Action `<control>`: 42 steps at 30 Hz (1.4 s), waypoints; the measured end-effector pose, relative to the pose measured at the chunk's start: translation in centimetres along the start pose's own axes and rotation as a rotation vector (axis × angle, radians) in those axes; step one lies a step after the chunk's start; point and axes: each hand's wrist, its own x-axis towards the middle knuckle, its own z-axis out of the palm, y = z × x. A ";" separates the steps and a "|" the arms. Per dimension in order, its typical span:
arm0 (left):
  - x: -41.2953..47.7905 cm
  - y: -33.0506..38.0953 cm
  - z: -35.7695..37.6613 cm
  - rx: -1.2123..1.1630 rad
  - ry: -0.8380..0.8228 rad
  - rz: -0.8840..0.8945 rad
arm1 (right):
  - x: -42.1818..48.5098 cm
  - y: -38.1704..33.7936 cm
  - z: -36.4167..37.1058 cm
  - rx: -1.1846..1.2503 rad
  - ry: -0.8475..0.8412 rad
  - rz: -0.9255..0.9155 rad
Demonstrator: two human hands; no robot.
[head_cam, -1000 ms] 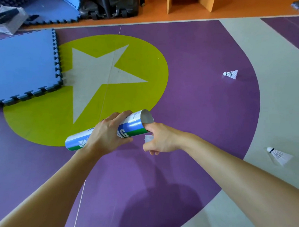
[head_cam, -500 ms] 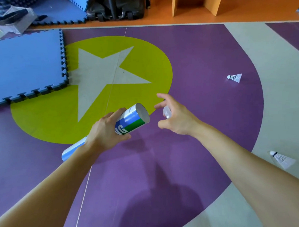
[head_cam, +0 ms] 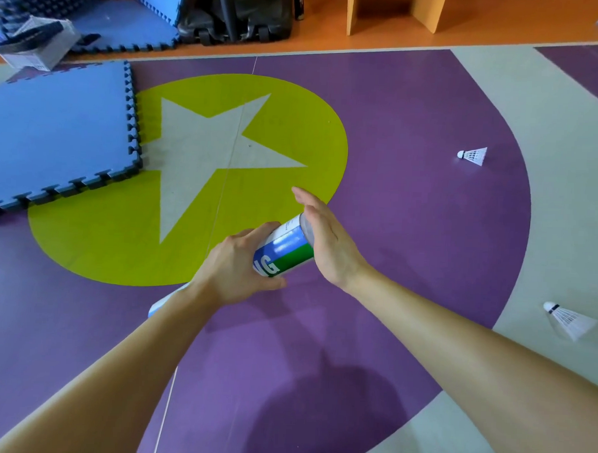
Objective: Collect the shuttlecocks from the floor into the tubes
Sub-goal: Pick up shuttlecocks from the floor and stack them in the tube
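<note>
Purple sports flooring [head_cam: 414,135] fills most of the view, with a yellow-green disc [head_cam: 287,150] bearing a pale star painted on it; that disc serves as the landmark for everything else. Left of the disc lies a blue interlocking foam mat [head_cam: 54,140], one corner overlapping its edge.

Over the near right rim of the disc, the tube [head_cam: 284,249] is held tilted, its open mouth raised and pointing away to the right. The left hand [head_cam: 236,264] is wrapped firmly round the tube's middle, fingers curled over the top and thumb underneath, which steadies it as a receptacle. The right hand [head_cam: 324,241] is flat, fingers pressed together and straight, its palm laid against the tube's mouth. It pinches nothing; the pose reads as capping or patting the opening, probably to seat a shuttlecock inside, though the tube's contents are hidden by the palm.

Two shuttlecocks remain on the floor. The far shuttlecock [head_cam: 473,155] lies on the purple, well to the right of the disc, cork pointing back toward it. The near shuttlecock [head_cam: 569,318] lies farther right still and closer to the person, on the pale grey band [head_cam: 566,203] beyond the purple. Both are on their sides, so the collecting seems unfinished.
</note>
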 end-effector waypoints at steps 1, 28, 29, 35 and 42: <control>-0.1 -0.3 -0.1 0.014 -0.005 -0.008 | 0.0 0.1 -0.2 0.021 -0.048 0.026; 0.3 -0.1 -1.5 0.101 0.032 0.036 | -1.2 0.5 -0.9 -0.109 -0.253 0.143; 0.3 -0.2 -1.4 0.108 0.027 0.020 | -0.9 0.4 -1.3 -0.154 -0.306 0.159; 0.7 -1.4 -1.3 0.093 0.094 -0.105 | 0.1 0.8 -5.5 -0.761 -0.504 0.282; -2.4 3.8 -3.2 0.028 0.144 -0.163 | -1.6 -2.3 -6.2 -0.881 -0.470 0.330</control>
